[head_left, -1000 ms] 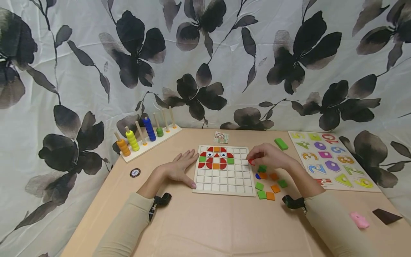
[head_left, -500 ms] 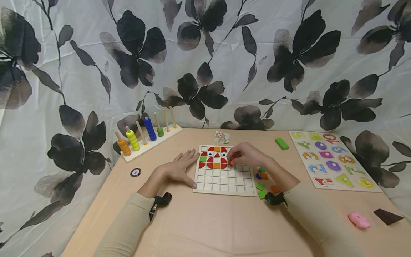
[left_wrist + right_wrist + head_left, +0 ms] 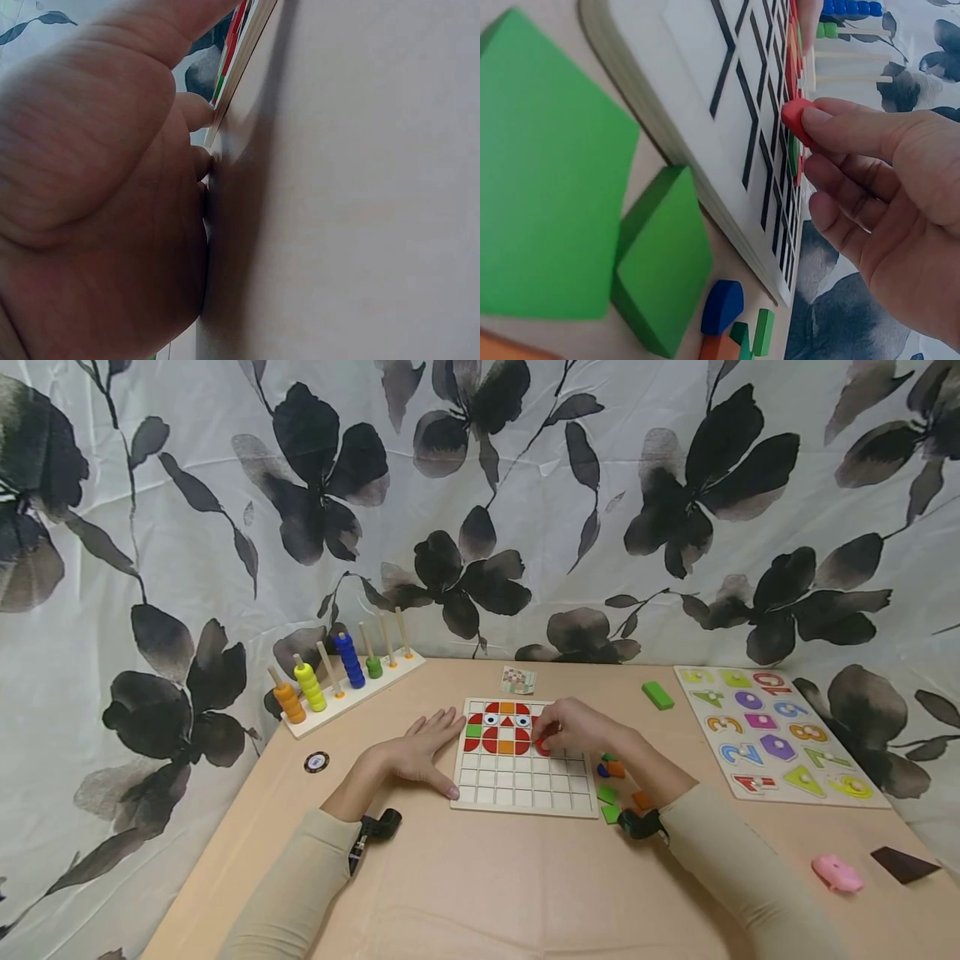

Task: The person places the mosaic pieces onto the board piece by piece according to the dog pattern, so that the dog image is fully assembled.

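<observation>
A white grid board (image 3: 517, 789) lies on the table, its upper left cells filled with red, orange, green and eye-printed tiles that form an owl-like face. My right hand (image 3: 581, 727) is over the board's right part and pinches a red tile (image 3: 796, 120) between thumb and fingers, at the lower right of the pattern. In the right wrist view the tile is tilted, right at the grid's surface. My left hand (image 3: 416, 756) lies flat with spread fingers at the board's left edge, thumb on its lower left side. The left wrist view shows its palm (image 3: 97, 150) against the table.
Loose green tiles (image 3: 667, 262), orange tiles (image 3: 641, 800) and a blue piece (image 3: 723, 306) lie right of the board. A peg stacker (image 3: 352, 693), poker chip (image 3: 317, 762), picture card (image 3: 518, 681), green block (image 3: 657, 696), number puzzle (image 3: 780, 735), pink pig figure (image 3: 837, 873) and dark wedge (image 3: 903, 865) surround it.
My right hand has moved left from the loose tiles onto the board, carrying the red tile to the pattern's right side, then slightly down. The left hand has stayed put.
</observation>
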A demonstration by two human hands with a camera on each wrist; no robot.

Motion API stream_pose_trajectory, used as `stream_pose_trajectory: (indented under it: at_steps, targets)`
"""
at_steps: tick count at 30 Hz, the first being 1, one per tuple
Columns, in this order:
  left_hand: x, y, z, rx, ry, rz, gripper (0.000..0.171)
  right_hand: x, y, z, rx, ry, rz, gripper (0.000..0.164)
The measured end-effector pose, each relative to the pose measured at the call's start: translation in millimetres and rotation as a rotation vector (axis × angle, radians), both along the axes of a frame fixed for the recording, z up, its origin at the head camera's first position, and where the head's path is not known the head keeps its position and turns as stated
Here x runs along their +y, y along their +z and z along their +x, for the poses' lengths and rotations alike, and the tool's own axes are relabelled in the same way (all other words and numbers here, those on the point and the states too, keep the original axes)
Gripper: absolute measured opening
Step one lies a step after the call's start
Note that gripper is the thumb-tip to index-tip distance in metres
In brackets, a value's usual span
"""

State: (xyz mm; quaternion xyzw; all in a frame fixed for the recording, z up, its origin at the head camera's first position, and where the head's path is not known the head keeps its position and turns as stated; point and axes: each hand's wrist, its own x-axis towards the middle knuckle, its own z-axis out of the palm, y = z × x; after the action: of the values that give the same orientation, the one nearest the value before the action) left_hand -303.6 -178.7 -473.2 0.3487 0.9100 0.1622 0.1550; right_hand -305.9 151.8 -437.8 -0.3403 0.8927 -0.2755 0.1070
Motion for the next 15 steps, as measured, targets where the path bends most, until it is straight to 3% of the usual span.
stream_pose_trajectory:
  at_steps: [15]
  targets:
    - [1.2,1.5,1.3,-0.020,0.022,-0.005,0.131,-1.5,-8.9,3.2,0.139,0.005,0.077,0.017]
